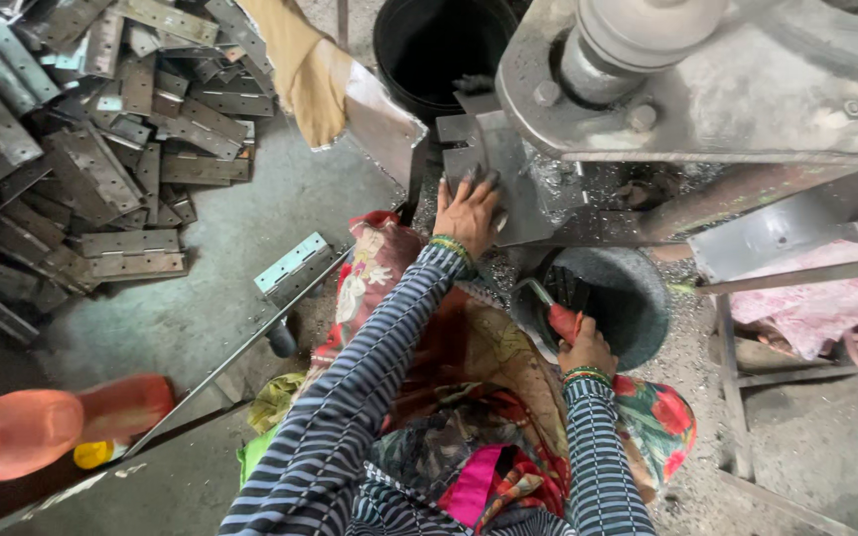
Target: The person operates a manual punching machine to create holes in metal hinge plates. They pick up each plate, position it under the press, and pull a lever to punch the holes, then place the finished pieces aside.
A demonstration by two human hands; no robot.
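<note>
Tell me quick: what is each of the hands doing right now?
Left hand: open, fingers spread flat on a metal plate at the machine.
Right hand: closed on a red-handled tool over the bucket.

Striped grey-blue sleeves (350,397), green beaded bangles (452,245), floral red clothing (657,417)

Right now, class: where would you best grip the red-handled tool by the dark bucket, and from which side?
Probably the red handle, coming from the near side. It points back toward the person, and the right hand already wraps it; its metal end hooks over the bucket rim.
</note>
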